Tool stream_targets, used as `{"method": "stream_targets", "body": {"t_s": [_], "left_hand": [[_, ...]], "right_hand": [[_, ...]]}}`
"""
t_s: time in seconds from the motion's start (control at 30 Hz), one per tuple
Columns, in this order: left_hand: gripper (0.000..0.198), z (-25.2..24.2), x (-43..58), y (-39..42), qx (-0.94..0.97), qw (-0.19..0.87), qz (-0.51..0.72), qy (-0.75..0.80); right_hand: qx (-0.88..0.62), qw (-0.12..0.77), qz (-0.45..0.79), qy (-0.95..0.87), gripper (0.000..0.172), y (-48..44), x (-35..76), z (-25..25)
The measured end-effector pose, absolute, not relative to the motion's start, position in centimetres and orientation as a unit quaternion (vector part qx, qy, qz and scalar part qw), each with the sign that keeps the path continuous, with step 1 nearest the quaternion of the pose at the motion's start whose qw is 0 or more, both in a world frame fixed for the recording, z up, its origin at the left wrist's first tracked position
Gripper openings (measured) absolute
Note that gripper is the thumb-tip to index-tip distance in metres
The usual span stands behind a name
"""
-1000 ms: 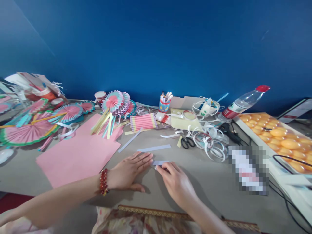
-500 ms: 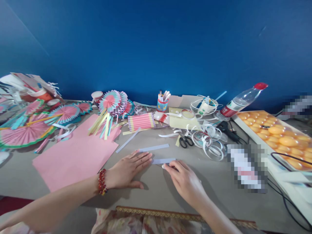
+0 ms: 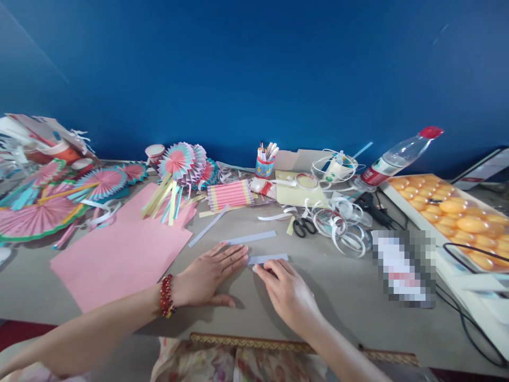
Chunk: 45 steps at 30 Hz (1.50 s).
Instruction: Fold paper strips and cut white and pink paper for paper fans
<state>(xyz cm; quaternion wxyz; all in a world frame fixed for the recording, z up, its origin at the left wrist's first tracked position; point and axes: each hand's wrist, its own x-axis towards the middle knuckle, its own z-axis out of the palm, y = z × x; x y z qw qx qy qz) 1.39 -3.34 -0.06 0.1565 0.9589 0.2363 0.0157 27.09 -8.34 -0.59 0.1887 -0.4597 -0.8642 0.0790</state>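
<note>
My left hand [image 3: 214, 273] lies flat on the grey table, fingers stretched out and thumb apart. Its fingertips rest at the left end of a short pale lilac paper strip [image 3: 274, 258]. At the near edge of that strip, my right hand [image 3: 284, 289] is closed in a pinch. A tiny whitish tip shows at its fingers, but I cannot tell what it is. Just beyond my left fingers lies a second lilac strip [image 3: 254, 237], partly covered by them. A third strip [image 3: 209, 225] lies slanted farther left.
Pink paper sheets [image 3: 123, 254] lie left, near folded paper fans [image 3: 101, 183]. A pleated pink paper piece [image 3: 230, 196], pen cup [image 3: 264, 167], black scissors [image 3: 304, 227] and curled white strips [image 3: 344, 228] sit behind. A bottle [image 3: 397, 159] and yellow bulb panel [image 3: 457, 209] stand right.
My right hand has slid left along the lilac strip's near edge, toward my left hand. My left hand stays flat in place. The view has shifted slightly.
</note>
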Motion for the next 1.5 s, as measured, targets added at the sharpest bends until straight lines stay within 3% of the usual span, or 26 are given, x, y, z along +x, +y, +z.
{"method": "stream_targets", "body": {"t_s": [0.2, 0.4, 0.63, 1.5], "left_hand": [[0.095, 0.2, 1.2, -3.2, 0.957, 0.175, 0.023, 0.232], [0.06, 1.1, 0.1, -1.0, 0.959, 0.183, 0.036, 0.215], [0.051, 0.2, 0.8, 1.7, 0.971, 0.168, 0.041, 0.165], [0.062, 0.0, 0.4, 2.4, 0.968, 0.213, -0.01, 0.131]], "right_hand": [[-0.462, 0.191, 0.069, -0.863, 0.036, -8.4, 26.3, -0.5], [-0.459, 0.188, 0.082, -0.865, 0.036, -8.3, 26.5, -0.5], [-0.462, 0.185, 0.097, -0.862, 0.035, -8.4, 26.5, -0.3], [-0.461, 0.16, 0.104, -0.867, 0.04, -8.6, 24.9, -0.6]]}}
